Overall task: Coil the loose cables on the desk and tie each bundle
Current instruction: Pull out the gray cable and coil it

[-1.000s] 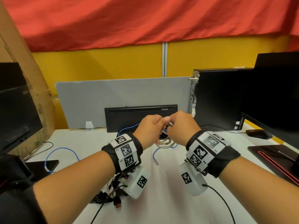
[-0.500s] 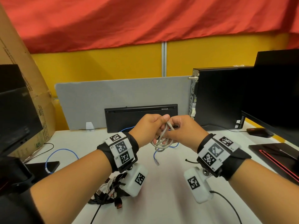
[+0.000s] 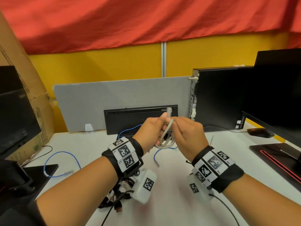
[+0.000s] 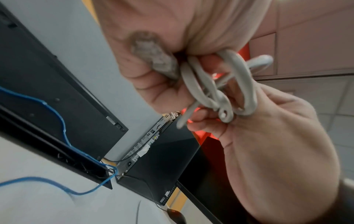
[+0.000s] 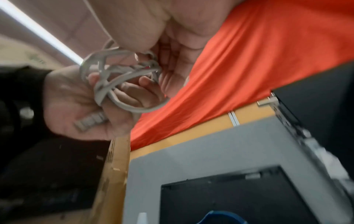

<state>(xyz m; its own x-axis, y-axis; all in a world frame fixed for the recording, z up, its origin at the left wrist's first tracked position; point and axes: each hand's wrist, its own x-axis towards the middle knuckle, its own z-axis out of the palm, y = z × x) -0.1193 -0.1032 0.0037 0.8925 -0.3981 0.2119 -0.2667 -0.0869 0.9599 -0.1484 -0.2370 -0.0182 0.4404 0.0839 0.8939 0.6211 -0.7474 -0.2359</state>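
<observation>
A coiled grey cable (image 3: 165,141) hangs in the air between both hands, above the middle of the white desk (image 3: 171,185). My left hand (image 3: 152,129) grips the loops, with one grey plug (image 4: 153,59) lying against its palm. My right hand (image 3: 187,132) pinches a strand of the same grey cable (image 5: 116,78) close beside the left. The cable's other plug end (image 3: 169,110) sticks up above the knuckles. A loose blue cable (image 3: 60,162) lies on the desk at the left and runs behind the hands.
A black keyboard (image 3: 140,118) leans on a grey divider (image 3: 114,98). A black computer case (image 3: 216,97) and monitor (image 3: 276,88) stand at right, with a mouse (image 3: 260,132). A tangle of dark cables (image 3: 117,194) lies under my left wrist. A cardboard box (image 3: 32,88) and another monitor (image 3: 14,118) are left.
Both hands have risen a little with the grey coil. The right hand has turned and drawn a strand up, so the plug end now pokes above the knuckles.
</observation>
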